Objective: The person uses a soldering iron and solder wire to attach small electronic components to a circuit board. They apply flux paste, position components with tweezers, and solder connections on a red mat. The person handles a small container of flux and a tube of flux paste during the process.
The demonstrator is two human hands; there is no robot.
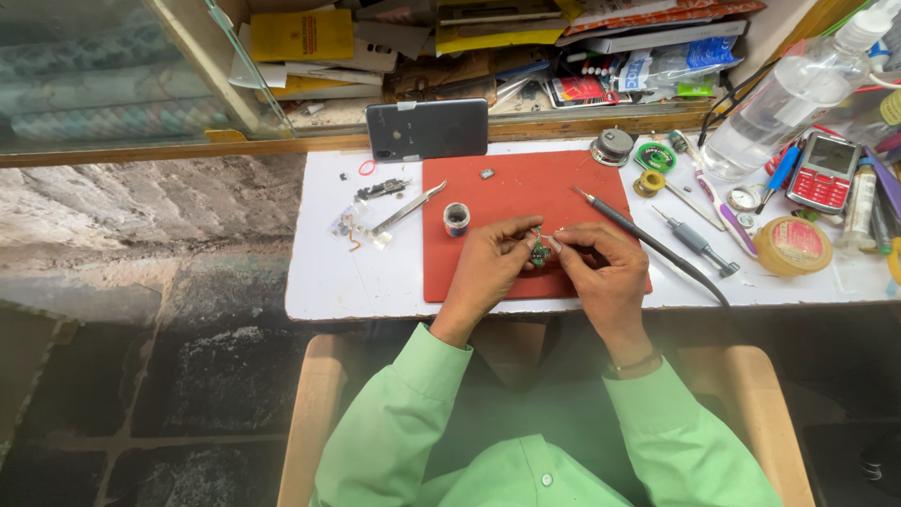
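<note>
Head view, looking down on a person seated at a white desk [319, 282] in light green sleeves. Both hands meet over the near edge of a red mat [526, 197]. The left hand [488, 263] and the right hand [601, 268] pinch between their fingertips a small green circuit part [539, 252], which sits just above the mat, between the two hands. Each grip is closed on this part: thumb and forefinger of either hand press against its sides. A thin wire or lead seems to rise from the part, but it is too small to tell.

On the mat, just left of the left hand, stands a small round tin [456, 219]. A soldering iron [638, 235] lies aslant across the mat's right edge, tip toward the far side, its cord running off behind the right hand. A dark phone [427, 130] lies face down at the mat's far-left corner. Left of the mat on the desk lie metal tweezers [408, 208] and a few small loose parts. To the right are a screwdriver [696, 242], a roll of yellow tape [793, 246], a red keypad phone [824, 172] and a clear plastic bottle [784, 94] lying tilted. A cluttered shelf of papers runs along the far side.
</note>
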